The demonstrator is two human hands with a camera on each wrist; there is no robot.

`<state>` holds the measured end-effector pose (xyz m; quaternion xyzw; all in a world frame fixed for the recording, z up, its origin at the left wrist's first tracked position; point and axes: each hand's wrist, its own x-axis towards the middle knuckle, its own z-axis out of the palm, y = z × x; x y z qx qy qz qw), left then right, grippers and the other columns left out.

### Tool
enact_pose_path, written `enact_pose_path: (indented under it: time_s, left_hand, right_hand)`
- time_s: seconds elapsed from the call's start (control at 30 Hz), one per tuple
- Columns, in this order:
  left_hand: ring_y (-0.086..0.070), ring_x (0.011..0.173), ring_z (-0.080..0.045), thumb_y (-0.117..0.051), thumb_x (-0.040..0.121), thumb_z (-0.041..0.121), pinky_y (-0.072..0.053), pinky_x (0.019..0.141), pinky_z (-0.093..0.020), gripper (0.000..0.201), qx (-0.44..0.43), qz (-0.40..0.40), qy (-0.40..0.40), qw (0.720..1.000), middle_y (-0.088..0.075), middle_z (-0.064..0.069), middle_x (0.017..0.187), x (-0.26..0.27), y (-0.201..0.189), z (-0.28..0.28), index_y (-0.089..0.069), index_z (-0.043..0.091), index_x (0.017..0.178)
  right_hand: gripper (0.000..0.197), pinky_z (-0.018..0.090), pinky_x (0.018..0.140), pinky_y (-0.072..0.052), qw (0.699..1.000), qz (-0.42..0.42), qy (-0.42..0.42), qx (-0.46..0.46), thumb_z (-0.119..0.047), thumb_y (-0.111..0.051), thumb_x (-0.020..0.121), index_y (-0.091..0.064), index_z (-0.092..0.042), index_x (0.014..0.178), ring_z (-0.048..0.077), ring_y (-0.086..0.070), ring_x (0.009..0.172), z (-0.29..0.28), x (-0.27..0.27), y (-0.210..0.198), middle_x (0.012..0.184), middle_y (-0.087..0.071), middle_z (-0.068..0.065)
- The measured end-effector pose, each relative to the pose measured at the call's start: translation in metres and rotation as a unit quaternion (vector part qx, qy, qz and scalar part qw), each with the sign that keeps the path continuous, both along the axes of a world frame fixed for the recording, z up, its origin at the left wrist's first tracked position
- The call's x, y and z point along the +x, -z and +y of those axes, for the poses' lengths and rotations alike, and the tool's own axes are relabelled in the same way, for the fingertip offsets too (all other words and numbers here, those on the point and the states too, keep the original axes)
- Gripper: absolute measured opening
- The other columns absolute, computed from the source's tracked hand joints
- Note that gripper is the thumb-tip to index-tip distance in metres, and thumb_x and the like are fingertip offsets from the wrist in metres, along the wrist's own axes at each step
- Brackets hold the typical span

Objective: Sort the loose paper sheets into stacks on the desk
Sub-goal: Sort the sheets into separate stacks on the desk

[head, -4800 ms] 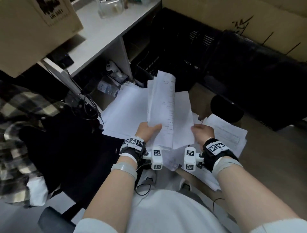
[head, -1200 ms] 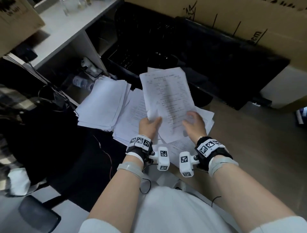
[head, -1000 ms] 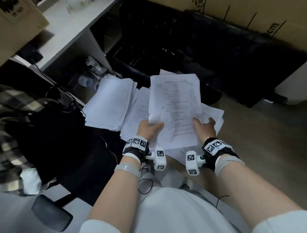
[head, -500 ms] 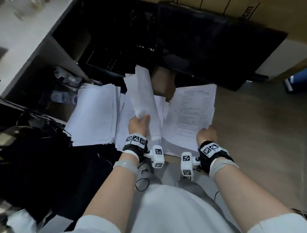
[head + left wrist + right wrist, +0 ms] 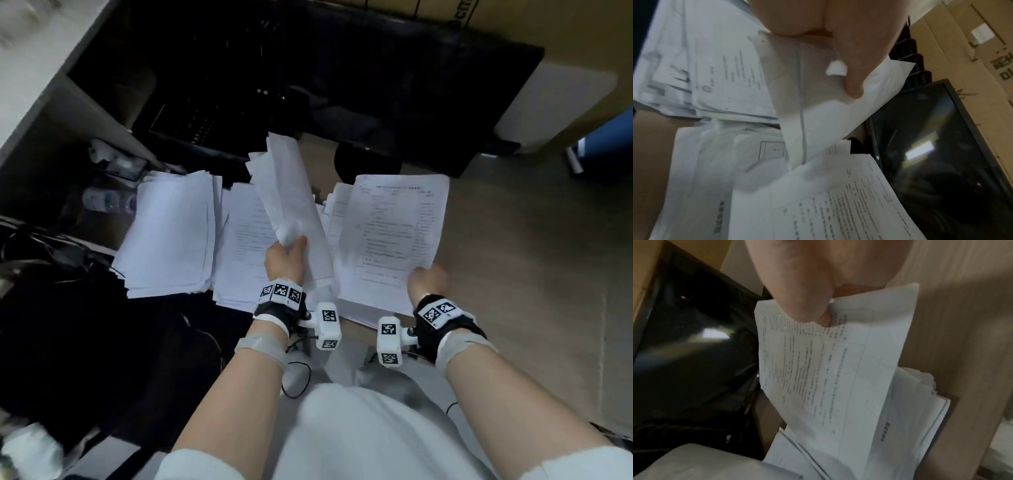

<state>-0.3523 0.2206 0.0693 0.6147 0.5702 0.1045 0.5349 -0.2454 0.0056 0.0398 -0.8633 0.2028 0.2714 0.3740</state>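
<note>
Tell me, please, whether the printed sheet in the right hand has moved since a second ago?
Yes. The printed sheet, pinched by the right hand, has swung rightward, away from the left hand's bundle, and now hangs over the right-hand stack on the desk.

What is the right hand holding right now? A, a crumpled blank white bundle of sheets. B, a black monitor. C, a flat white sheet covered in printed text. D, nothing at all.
C: the right hand pinches the near corner of a flat white printed sheet over the right-hand paper stack; the bundle of sheets is in the left hand.
</note>
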Motion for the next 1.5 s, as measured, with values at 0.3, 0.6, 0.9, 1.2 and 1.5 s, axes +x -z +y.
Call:
enact_pose_path:
  time_s: [0.3, 0.6, 0.9, 1.2, 1.5]
  left_hand:
    - [-0.066, 0.083, -0.024, -0.069, 0.082, 0.027, -0.057, 0.076, -0.035, 0.022, 0.005, -0.045, -0.13, 0.99, -0.071, -0.006, 0.09, -0.057, -0.007, 0.056, -0.069, 0.013, 0.099]
    - [-0.067, 0.063, -0.023, -0.087, 0.063, 0.015, -0.057, 0.062, -0.032, 0.022, -0.053, -0.062, -0.124, 0.989, -0.072, -0.007, 0.073, -0.082, 0.014, 0.138, -0.075, 0.003, 0.076]
    - [-0.047, 0.058, -0.014, -0.042, 0.1, 0.057, -0.036, 0.059, -0.028, 0.054, -0.006, 0.006, 0.029, 1.0, -0.052, 0.004, 0.06, -0.058, 0.017, 0.156, -0.054, 0.016, 0.065]
    - [-0.048, 0.055, -0.014, -0.053, 0.098, 0.05, -0.034, 0.054, -0.028, 0.053, 0.007, 0.001, 0.051, 0.999, -0.052, 0.0, 0.058, -0.054, 0.002, 0.122, -0.052, 0.011, 0.062]
    - [-0.048, 0.05, -0.015, -0.067, 0.082, 0.063, -0.039, 0.053, -0.03, 0.057, 0.023, -0.004, 0.021, 1.0, -0.054, 0.002, 0.05, -0.064, -0.004, 0.046, -0.053, 0.015, 0.054]
  right_hand:
    - [0.035, 0.031, 0.097, -0.041, 0.987, 0.042, -0.132, 0.081, -0.01, -0.041, 0.099, -0.058, -0.004, 0.129, 0.036, -0.056, 0.119, 0.107, -0.022, 0.013, 0.133, -0.059, 0.016]
    - [0.042, 0.032, 0.084, -0.05, 0.97, 0.134, -0.167, 0.117, -0.017, -0.058, 0.082, -0.054, -0.002, 0.121, 0.029, -0.062, 0.103, 0.212, -0.056, 0.042, 0.117, -0.064, 0.013]
    - [0.069, 0.036, 0.107, -0.038, 0.964, 0.078, -0.184, 0.175, -0.032, -0.068, 0.091, -0.035, -0.021, 0.151, 0.02, -0.043, 0.135, 0.241, -0.045, 0.009, 0.153, -0.038, 0.004]
    - [0.07, 0.029, 0.1, -0.047, 0.912, 0.124, -0.223, 0.32, -0.061, -0.066, 0.083, -0.047, -0.032, 0.143, 0.001, -0.056, 0.114, 0.209, -0.044, -0.024, 0.136, -0.054, -0.015]
    - [0.063, 0.023, 0.096, -0.048, 0.875, 0.11, -0.304, 0.36, -0.03, -0.08, 0.08, -0.052, -0.035, 0.136, 0.004, -0.056, 0.122, 0.148, -0.051, -0.038, 0.131, -0.061, -0.009]
